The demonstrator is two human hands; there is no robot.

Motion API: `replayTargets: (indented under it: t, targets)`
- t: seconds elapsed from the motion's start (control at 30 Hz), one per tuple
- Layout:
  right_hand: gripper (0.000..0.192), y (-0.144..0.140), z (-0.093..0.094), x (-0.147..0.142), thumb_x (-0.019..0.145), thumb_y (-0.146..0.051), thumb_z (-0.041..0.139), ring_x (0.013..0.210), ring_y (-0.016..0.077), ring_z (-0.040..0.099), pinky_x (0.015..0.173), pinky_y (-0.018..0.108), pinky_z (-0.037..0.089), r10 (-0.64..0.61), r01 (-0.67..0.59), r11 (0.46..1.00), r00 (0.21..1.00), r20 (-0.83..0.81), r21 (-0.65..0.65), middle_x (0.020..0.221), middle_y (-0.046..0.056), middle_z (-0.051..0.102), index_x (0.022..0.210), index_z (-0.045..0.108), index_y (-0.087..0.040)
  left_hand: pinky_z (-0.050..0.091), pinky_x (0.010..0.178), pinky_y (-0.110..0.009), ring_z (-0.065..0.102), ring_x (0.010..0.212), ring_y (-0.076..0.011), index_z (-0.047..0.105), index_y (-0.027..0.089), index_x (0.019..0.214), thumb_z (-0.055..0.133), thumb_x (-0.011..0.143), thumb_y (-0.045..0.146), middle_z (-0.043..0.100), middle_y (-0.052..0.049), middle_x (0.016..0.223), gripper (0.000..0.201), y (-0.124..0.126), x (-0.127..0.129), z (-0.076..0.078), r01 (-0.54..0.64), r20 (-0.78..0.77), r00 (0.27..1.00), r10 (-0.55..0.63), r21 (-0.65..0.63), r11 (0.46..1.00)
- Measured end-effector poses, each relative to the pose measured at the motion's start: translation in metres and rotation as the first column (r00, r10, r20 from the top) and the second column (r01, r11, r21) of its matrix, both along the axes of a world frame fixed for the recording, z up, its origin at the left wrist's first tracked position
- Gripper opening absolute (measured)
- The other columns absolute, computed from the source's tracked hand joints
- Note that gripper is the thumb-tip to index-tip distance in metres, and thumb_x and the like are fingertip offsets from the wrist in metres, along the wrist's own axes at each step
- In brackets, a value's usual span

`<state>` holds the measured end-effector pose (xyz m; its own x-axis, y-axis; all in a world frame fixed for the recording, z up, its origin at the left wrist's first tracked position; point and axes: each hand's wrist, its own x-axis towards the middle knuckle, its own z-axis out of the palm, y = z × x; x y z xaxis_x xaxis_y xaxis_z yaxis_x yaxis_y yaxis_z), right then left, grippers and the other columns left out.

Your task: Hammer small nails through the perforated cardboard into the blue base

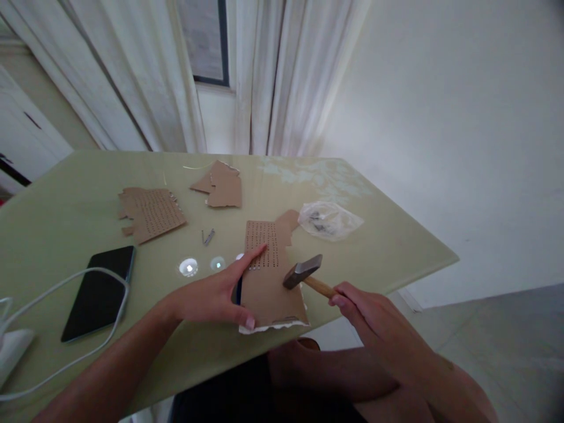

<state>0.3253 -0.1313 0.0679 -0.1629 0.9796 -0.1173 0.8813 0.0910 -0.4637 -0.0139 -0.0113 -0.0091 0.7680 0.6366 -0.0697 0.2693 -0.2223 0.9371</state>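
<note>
A piece of brown cardboard [268, 296] lies near the table's front edge, its upper part marked with rows of small dark holes. My left hand [215, 294] rests on its left side, thumb and forefinger spread wide along the cardboard. Something dark blue shows under that edge, mostly hidden. In my right hand [361, 308] is a hammer [304, 270], gripped by its wooden handle. The hammer's metal head is over the right part of the cardboard; I cannot tell whether it touches. Small metal nails [208, 237] lie to the left of the cardboard.
On the pale green table [370, 235] are another holed cardboard piece [154, 214], torn cardboard scraps [225, 187] and a clear plastic bag [330, 220] with small dark items. A dark tablet or phone [101, 294] sits at left, crossed by a white cable [126, 294].
</note>
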Motion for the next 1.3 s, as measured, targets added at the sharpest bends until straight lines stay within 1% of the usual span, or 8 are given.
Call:
replayTargets:
  t: [0.07,0.3,0.5,0.67,0.87,1.0,1.13,1.3]
  targets:
    - [0.039,-0.002,-0.003,0.001,0.117,-0.049,0.037,0.078,0.0240,0.073,0.074,0.034,0.048,-0.002,0.002,1.000,1.000,0.006,-0.003,0.082,0.002,0.072,0.097,0.062,-0.026,0.031,0.135,-0.064,0.037,0.166,-0.0455,0.000,0.033,0.181,0.105,0.068,0.055,0.024,-0.019,0.185,0.155,0.003,-0.003,-0.002,0.040,0.019,0.999,-0.040,-0.016,0.999]
    - [0.039,0.002,0.007,0.001,0.118,-0.046,0.035,0.085,0.0246,0.076,0.077,0.034,0.051,0.020,-0.021,1.000,0.997,0.077,0.014,0.088,0.003,0.076,0.100,0.063,-0.026,0.021,0.139,-0.064,0.026,0.171,-0.0439,0.011,0.032,0.181,0.110,0.057,0.050,0.019,-0.019,0.187,0.160,0.014,-0.005,-0.004,0.152,0.051,0.987,-0.152,0.000,0.988]
    - [0.034,0.011,0.018,-0.001,0.118,-0.046,0.042,0.088,0.0257,0.075,0.079,0.034,0.047,0.100,-0.110,0.994,0.943,0.318,0.012,0.091,0.006,0.076,0.102,0.061,-0.023,0.027,0.138,-0.057,0.043,0.164,-0.0361,0.041,0.032,0.173,0.098,0.078,0.038,0.045,-0.013,0.177,0.111,0.018,0.001,-0.008,0.123,0.098,0.987,-0.129,0.061,0.991]
    - [0.037,0.024,0.041,0.002,0.117,-0.048,0.045,0.087,0.0268,0.074,0.076,0.034,0.044,0.204,-0.205,0.977,0.844,0.496,-0.053,0.091,0.008,0.077,0.103,0.066,-0.020,0.034,0.135,-0.056,0.053,0.156,-0.0357,0.047,0.024,0.168,0.098,0.073,0.035,0.053,-0.016,0.170,0.108,0.012,0.016,-0.011,0.063,0.165,0.983,-0.075,0.080,0.995]
    - [0.048,0.064,0.067,-0.006,0.114,-0.053,0.048,0.091,0.0319,0.079,0.075,0.036,0.049,0.294,-0.252,0.953,0.637,0.713,-0.169,0.098,0.017,0.083,0.106,0.079,-0.017,0.035,0.134,-0.058,0.055,0.153,-0.0373,0.051,0.025,0.166,0.099,0.071,0.038,0.057,-0.016,0.167,0.107,0.004,0.028,-0.017,-0.063,0.222,0.974,0.032,0.133,0.989]
    - [0.030,0.092,0.058,-0.011,0.105,-0.034,0.061,0.095,0.0365,0.081,0.081,0.040,0.052,0.292,-0.279,0.949,0.591,0.752,-0.149,0.099,0.022,0.084,0.098,0.083,-0.014,0.032,0.136,-0.059,0.052,0.155,-0.0377,0.052,0.025,0.165,0.098,0.071,0.037,0.055,-0.016,0.169,0.106,0.008,0.026,-0.022,-0.125,0.241,0.966,0.092,0.123,0.985]
    - [0.031,0.107,0.039,-0.009,0.103,-0.032,0.059,0.092,0.0358,0.080,0.080,0.039,0.051,0.287,-0.300,0.948,0.652,0.702,-0.109,0.095,0.021,0.084,0.094,0.083,-0.016,0.035,0.135,-0.057,0.055,0.153,-0.0366,0.055,0.024,0.162,0.098,0.071,0.035,0.056,-0.016,0.166,0.102,0.016,0.017,-0.023,-0.156,0.222,0.967,0.127,0.116,0.981]
    - [0.028,0.112,0.018,-0.010,0.099,-0.031,0.061,0.078,0.0250,0.074,0.071,0.032,0.042,0.336,-0.350,0.933,0.751,0.569,-0.088,0.082,0.012,0.081,0.082,0.080,-0.019,0.049,0.125,-0.056,0.065,0.138,-0.0349,0.061,0.025,0.155,0.088,0.067,0.018,0.067,-0.013,0.153,0.092,0.019,0.006,-0.021,-0.135,0.162,0.979,0.124,0.057,0.989]
